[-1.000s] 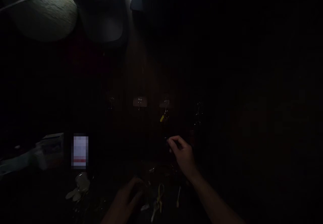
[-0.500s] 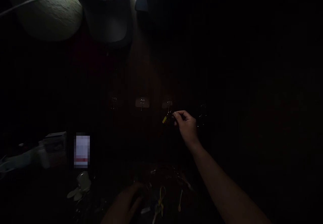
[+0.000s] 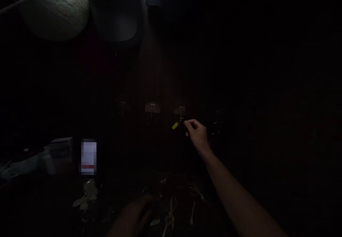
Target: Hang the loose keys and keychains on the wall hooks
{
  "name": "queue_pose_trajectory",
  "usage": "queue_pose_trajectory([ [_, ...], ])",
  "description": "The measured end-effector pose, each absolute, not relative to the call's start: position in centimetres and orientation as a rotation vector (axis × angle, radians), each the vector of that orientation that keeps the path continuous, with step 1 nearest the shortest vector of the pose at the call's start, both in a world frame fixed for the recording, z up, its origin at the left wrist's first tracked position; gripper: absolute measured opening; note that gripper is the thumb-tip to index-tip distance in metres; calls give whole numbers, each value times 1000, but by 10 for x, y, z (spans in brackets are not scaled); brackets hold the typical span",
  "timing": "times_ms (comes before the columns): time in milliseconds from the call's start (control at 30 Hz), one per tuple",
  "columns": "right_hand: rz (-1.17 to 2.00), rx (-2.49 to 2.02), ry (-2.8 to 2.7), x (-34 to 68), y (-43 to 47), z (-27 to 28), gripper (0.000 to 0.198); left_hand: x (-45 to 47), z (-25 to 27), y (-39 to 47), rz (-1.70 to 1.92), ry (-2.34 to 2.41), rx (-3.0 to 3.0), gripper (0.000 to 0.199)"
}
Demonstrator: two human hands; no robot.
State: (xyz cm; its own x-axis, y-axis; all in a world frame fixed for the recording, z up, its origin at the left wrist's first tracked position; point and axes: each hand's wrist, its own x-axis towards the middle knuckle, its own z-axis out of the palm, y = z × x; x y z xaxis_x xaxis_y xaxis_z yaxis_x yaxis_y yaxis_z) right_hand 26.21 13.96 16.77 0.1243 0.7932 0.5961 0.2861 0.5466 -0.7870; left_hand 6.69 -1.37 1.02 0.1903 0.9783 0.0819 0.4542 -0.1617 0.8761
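Observation:
My right hand [image 3: 197,133] is raised in front of a dark upright surface, thumb and fingers pinched together. They grip a small dark bunch that looks like a key ring, with a yellow tag [image 3: 175,125] hanging at its left. The bunch is right at the lower tip of a metal hook [image 3: 182,109]; whether it rests on the hook is too dark to tell. Low down, my left hand [image 3: 139,210] is dim and blurred, thumb apart from the fingers. Close by its fingers lie small items, among them a yellow looped strap [image 3: 172,208] and a pale cord [image 3: 192,214].
More metal hooks [image 3: 152,107] line the surface to the left. Caps [image 3: 114,19] hang above, beside a pale rounded object [image 3: 56,12]. At lower left stand a box [image 3: 60,151], a blurred-out bright panel [image 3: 88,156] and a whitish small container [image 3: 91,189]. The right side is nearly black.
The view has shifted slightly. My right hand stays at the same hook, with the yellow tag now tilted a little flatter. My left hand stays low, more blurred.

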Motion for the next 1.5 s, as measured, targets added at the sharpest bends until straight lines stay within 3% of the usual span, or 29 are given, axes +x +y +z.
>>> queue_pose_trajectory([
  [500, 630, -1010, -1490, 263, 124, 123, 29, 53, 0, -7, 878, 1384, 1873, 27],
  [767, 749, -1086, -1744, 263, 91, 55, 26, 49, 10, -11, 885, 1430, 1914, 25],
  [1000, 515, -1166, -2141, 263, 54, 9, 18, 45, 13, -13, 892, 1475, 1966, 29],
  [1133, 599, -1094, -2144, 255, 54, -7, 22, 42, 13, -12, 905, 1496, 1987, 30],
  [1500, 648, -1038, -2149, 253, 60, -18, 21, -18, 41, -18, 803, 1824, 1892, 29],
])
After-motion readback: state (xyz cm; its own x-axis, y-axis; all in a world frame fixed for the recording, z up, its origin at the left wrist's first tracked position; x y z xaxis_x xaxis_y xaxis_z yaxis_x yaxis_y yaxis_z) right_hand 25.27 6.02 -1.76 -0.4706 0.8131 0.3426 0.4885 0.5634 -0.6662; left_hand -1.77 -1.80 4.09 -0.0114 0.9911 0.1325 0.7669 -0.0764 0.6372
